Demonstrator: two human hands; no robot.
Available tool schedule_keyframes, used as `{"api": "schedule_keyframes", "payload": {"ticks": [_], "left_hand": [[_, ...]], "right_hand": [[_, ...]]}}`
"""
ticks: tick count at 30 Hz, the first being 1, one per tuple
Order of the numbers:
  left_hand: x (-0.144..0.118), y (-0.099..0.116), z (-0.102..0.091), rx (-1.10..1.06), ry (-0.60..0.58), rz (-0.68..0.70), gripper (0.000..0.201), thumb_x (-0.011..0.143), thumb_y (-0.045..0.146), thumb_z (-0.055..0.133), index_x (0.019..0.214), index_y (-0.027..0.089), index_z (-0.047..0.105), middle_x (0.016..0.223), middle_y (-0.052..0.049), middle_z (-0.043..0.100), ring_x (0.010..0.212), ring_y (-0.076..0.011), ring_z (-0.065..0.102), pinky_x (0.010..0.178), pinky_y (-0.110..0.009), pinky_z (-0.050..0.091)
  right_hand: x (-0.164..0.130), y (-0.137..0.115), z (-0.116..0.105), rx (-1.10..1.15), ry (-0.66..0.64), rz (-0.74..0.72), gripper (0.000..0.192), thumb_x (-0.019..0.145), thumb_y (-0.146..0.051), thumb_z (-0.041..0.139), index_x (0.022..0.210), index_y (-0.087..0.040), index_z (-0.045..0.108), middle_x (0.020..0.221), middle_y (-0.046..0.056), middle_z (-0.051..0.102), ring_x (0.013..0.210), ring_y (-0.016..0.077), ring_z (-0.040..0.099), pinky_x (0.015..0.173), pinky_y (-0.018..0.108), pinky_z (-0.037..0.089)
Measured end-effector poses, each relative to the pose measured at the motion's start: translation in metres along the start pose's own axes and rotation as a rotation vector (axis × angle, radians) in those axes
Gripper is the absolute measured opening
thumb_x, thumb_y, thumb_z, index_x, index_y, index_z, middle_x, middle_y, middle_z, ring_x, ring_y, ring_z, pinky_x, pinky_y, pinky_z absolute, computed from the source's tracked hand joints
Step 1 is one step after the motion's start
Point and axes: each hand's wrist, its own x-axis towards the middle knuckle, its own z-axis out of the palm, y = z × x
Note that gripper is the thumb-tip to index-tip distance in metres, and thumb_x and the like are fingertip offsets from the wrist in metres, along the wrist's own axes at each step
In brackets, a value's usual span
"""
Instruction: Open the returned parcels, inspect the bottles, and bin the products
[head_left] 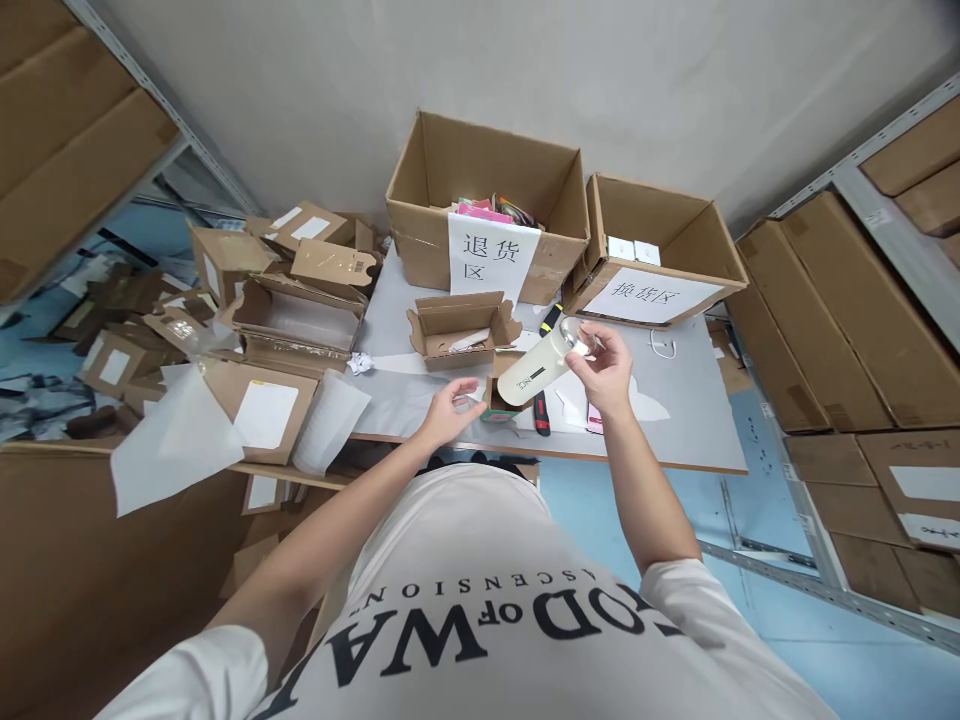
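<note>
- Right hand point(604, 368): I have it closed around the capped end of a cream cylinder point(541, 371), fingers curled on the shiny clear top, thumb underneath; the cylinder is lifted clear of the table point(697, 430), tilted with its base pointing down-left
- Left hand point(454, 405): fingers loosely bent, pinching a small white scrap point(475, 396); it is just beside the cylinder's lower end, not touching it
- Handling note: in my judgement the grip sits far out on the cap, so I would support the base with the free fingers and turn the body slowly, keeping it over the table
- Cream cylinder, look: smooth matt off-white body, dark vertical mark and small printed characters on its side, glossy transparent cap; it seems rigid and light
- Below it: a small open carton point(501, 398), a black and red box cutter point(543, 412)
- Nearby: an opened flat shipping box point(461, 328), two large cartons with paper signs, left sign box point(487, 205) and right sign box point(652, 250)
- Left edge: heap of emptied cartons point(247, 310)
</note>
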Motion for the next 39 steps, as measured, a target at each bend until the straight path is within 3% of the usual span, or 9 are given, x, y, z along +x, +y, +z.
{"api": "schedule_keyframes", "payload": {"ticks": [5,9,12,18,24,30,34,39], "left_hand": [[0.015,-0.014,0.004,0.249,-0.119,0.091,0.104,0.043,0.039,0.09,0.135,0.019,0.046,0.14,-0.018,0.046,0.131,-0.0374,0.042,0.109,-0.053,0.03],[0.025,-0.017,0.009,0.563,-0.271,0.162,0.12,0.049,0.043,0.087,0.148,0.02,0.023,0.15,-0.018,0.032,0.137,-0.0369,0.033,0.112,-0.052,0.028],[0.029,-0.017,0.011,0.675,-0.337,0.291,0.11,0.06,0.041,0.082,0.149,0.021,0.02,0.152,-0.016,0.029,0.14,-0.0336,0.03,0.112,-0.049,0.031],[0.036,-0.023,0.012,0.749,-0.344,0.37,0.077,0.072,0.044,0.073,0.138,0.019,0.041,0.146,-0.017,0.039,0.134,-0.0327,0.04,0.108,-0.048,0.038],[0.035,-0.031,0.013,0.743,-0.265,0.394,0.068,0.074,0.041,0.072,0.132,0.017,0.046,0.13,-0.015,0.056,0.12,-0.0308,0.054,0.101,-0.045,0.044],[0.029,-0.035,0.015,0.729,-0.225,0.379,0.067,0.073,0.037,0.074,0.13,0.015,0.048,0.129,-0.015,0.058,0.12,-0.0299,0.055,0.102,-0.044,0.044],[0.027,-0.038,0.013,0.739,-0.209,0.372,0.064,0.075,0.036,0.072,0.131,0.015,0.048,0.13,-0.015,0.057,0.121,-0.029,0.055,0.103,-0.044,0.044],[0.024,-0.04,0.011,0.76,-0.229,0.365,0.063,0.077,0.033,0.07,0.133,0.016,0.047,0.133,-0.014,0.056,0.123,-0.0274,0.053,0.104,-0.043,0.044]], "right_hand": [[-0.022,0.02,0.014,-0.137,0.049,0.002,0.043,0.066,-0.041,0.077,0.102,-0.025,0.059,0.115,0.007,0.057,0.096,0.0198,0.057,0.067,0.028,0.054],[-0.033,0.033,0.024,-0.28,0.071,-0.07,0.04,0.069,-0.039,0.073,0.102,-0.023,0.057,0.112,0.007,0.055,0.083,0.0139,0.055,0.058,0.023,0.052],[-0.038,0.037,0.028,-0.37,0.044,-0.134,0.038,0.071,-0.038,0.072,0.101,-0.023,0.057,0.111,0.007,0.053,0.082,0.0139,0.054,0.057,0.023,0.052],[-0.045,0.047,0.034,-0.486,-0.022,-0.19,0.033,0.073,-0.035,0.069,0.1,-0.022,0.055,0.109,0.009,0.051,0.092,0.0192,0.053,0.06,0.028,0.054],[-0.052,0.068,0.043,-0.642,0.006,-0.181,0.036,0.071,-0.034,0.068,0.099,-0.021,0.051,0.1,0.007,0.05,0.082,0.018,0.052,0.069,0.032,0.051],[-0.063,0.094,0.057,-0.831,-0.059,-0.166,0.045,0.074,-0.038,0.064,0.111,-0.017,0.049,0.106,0.012,0.052,0.094,0.0236,0.053,0.081,0.036,0.048],[-0.071,0.111,0.061,-1.044,-0.11,-0.149,0.046,0.075,-0.044,0.064,0.109,-0.016,0.054,0.103,0.013,0.057,0.102,0.0288,0.048,0.091,0.041,0.04],[-0.075,0.108,0.065,-1.264,-0.175,-0.014,0.041,0.076,-0.05,0.062,0.102,-0.019,0.058,0.101,0.011,0.058,0.099,0.0292,0.046,0.09,0.045,0.03]]}}
